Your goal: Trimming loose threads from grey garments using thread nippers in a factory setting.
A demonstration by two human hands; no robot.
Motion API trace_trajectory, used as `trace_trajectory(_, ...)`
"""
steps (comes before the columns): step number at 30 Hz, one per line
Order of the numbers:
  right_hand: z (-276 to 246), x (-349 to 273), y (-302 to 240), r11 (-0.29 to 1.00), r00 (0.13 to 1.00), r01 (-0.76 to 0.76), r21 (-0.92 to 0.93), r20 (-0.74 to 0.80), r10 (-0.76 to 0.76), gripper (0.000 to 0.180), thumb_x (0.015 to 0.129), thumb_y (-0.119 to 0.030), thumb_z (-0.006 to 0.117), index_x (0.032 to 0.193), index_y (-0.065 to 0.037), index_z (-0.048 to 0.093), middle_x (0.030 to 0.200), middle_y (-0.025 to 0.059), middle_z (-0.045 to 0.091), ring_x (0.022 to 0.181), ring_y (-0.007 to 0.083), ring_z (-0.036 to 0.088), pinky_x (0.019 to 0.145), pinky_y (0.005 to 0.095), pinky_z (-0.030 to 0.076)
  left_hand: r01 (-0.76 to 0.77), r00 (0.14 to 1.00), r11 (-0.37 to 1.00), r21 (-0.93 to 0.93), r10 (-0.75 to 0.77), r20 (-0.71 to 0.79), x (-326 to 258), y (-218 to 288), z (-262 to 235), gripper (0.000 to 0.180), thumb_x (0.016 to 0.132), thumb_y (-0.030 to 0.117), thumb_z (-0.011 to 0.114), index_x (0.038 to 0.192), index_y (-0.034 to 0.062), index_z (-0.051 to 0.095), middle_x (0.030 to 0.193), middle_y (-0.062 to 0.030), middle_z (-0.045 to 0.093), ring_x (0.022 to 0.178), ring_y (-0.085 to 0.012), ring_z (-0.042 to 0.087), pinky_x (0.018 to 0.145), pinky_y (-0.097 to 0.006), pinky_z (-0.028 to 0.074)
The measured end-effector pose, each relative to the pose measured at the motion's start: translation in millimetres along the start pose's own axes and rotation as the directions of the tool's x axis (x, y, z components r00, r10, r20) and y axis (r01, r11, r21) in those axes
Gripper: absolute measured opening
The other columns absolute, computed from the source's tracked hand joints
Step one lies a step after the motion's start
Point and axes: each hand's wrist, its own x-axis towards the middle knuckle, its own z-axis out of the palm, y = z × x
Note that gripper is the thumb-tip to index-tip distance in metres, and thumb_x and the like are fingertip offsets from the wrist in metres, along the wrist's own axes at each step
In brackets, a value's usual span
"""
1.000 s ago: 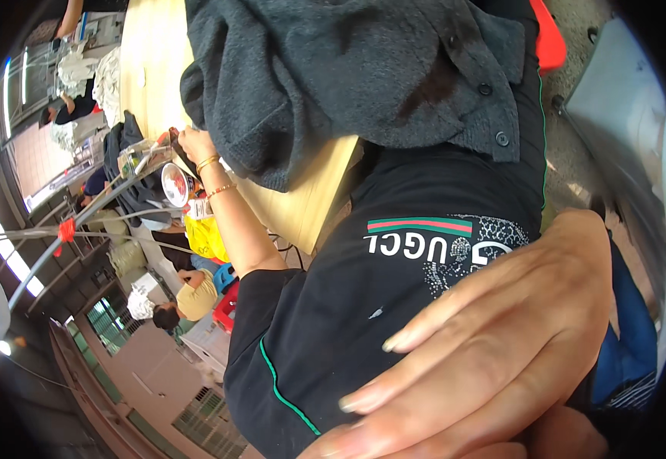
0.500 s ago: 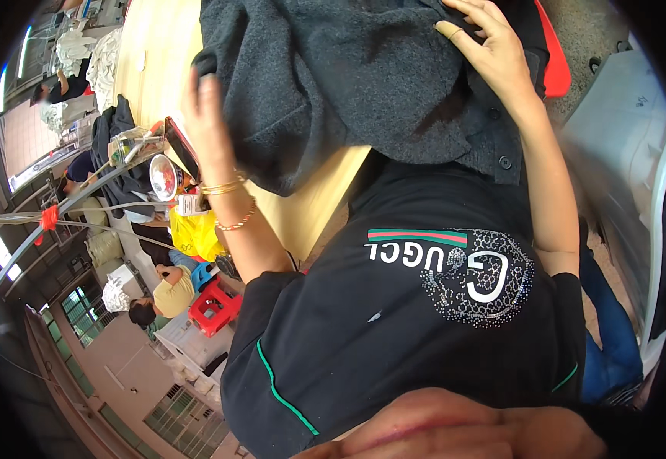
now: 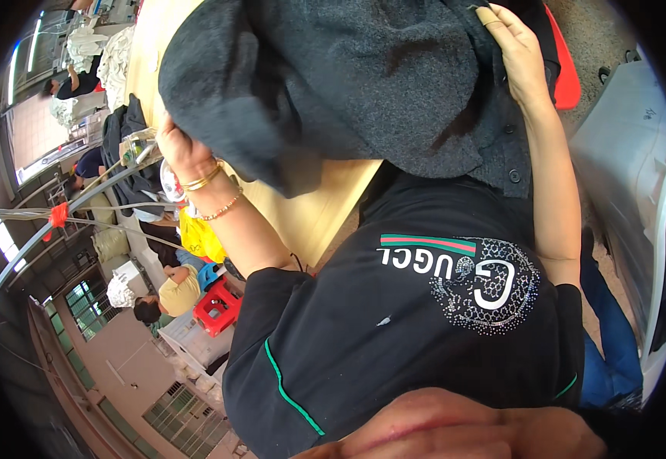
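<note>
You hold a dark grey garment (image 3: 364, 84) of coarse, woolly cloth spread above the pale wooden bench (image 3: 325, 206), its buttoned edge hanging toward your chest. Your left hand (image 3: 180, 145) grips its rolled left fold, two gold bangles on the wrist. Your right hand (image 3: 517, 53) pinches the upper right edge, fingers closed on the cloth. Beyond the right hand sits a red plastic seat (image 3: 566, 69). Lower left stand a red stool (image 3: 214, 310) and a yellow bag (image 3: 199, 237).
</note>
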Motion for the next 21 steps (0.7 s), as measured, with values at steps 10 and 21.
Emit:
trace_trajectory(10,19,-3,-21,0.917,0.968,-0.145,-0.371,-0.246,0.053,0.021,0.095,-0.015,0.061,0.108,0.002,0.065,0.096,0.0024,0.068,0.083,0.0084,0.062,0.078,0.022,0.048,-0.301,0.735,0.445,0.844,0.672,-0.092,-21,10,13,0.032,0.09,0.0,0.064,0.122,0.0004,0.057,0.115,-0.0089,0.063,0.097,-0.0142,0.061,0.079,-0.022,0.049)
trace_trajectory(21,16,-11,-20,0.894,0.978,-0.145,-0.424,-0.197,0.066,0.022,0.092,-0.011,0.065,0.11,0.002,0.062,0.094,0.0016,0.067,0.083,0.0079,0.062,0.077,0.0217,0.048,-0.037,0.873,-0.746,0.665,0.299,0.385,15,-26,54,0.045,0.074,0.046,0.074,0.103,0.0118,0.074,0.109,-0.0102,0.068,0.102,-0.0313,0.063,0.088,-0.041,0.049)
